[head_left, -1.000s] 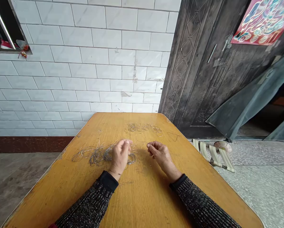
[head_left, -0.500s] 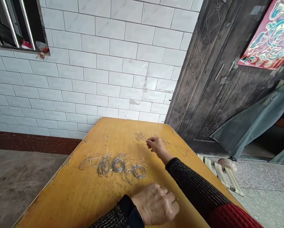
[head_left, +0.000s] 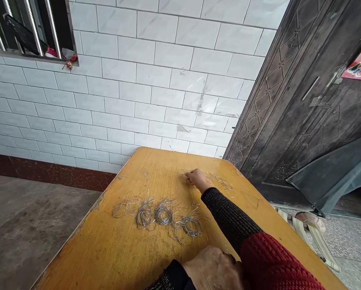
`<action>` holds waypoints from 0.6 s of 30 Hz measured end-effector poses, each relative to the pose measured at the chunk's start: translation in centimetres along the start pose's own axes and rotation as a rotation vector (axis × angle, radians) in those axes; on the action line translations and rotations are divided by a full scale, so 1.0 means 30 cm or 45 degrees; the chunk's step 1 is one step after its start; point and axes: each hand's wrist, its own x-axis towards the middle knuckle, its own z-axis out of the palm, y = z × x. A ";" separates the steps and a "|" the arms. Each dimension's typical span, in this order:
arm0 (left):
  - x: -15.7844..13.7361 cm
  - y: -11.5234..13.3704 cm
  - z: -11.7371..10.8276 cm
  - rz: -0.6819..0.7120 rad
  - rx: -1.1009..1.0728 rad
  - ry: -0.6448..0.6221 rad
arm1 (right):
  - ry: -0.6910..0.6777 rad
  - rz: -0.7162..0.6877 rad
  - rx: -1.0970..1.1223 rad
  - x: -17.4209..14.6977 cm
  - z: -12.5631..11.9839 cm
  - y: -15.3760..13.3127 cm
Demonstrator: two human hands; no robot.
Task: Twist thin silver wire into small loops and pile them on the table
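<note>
My right hand (head_left: 197,179) reaches to the far part of the wooden table (head_left: 95,249), its fingers closed at a loose coil of thin wire that it mostly covers. Just right of it lie more thin wire coils (head_left: 224,184). Near the front edge rests my left hand (head_left: 212,268), curled and wearing a ring; its fingertips are hidden, partly by my right sleeve, and what they hold, if anything, does not show. Between the hands and to the left is a row of silvery wire coils (head_left: 163,212) with loose ends sticking up.
A white tiled wall (head_left: 156,84) stands behind the table. To the right are a dark carved door (head_left: 277,121) and a grey-green curtain (head_left: 337,173). Striped slippers (head_left: 314,235) lie on the floor. A barred window (head_left: 29,28) is at upper left.
My right hand has shifted left and down onto the leftmost far coil, its arm crossing in front of my left hand. The camera view has turned left a little.
</note>
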 end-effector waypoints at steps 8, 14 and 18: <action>-0.013 -0.014 -0.053 0.131 0.075 0.034 | -0.086 -0.053 -0.111 -0.121 -0.125 -0.006; -0.003 -0.003 -0.056 0.235 0.093 0.090 | -0.225 -0.076 0.016 -0.380 -0.219 0.100; 0.008 0.029 -0.061 0.336 0.128 0.149 | -0.126 -0.175 0.121 -0.499 -0.227 0.161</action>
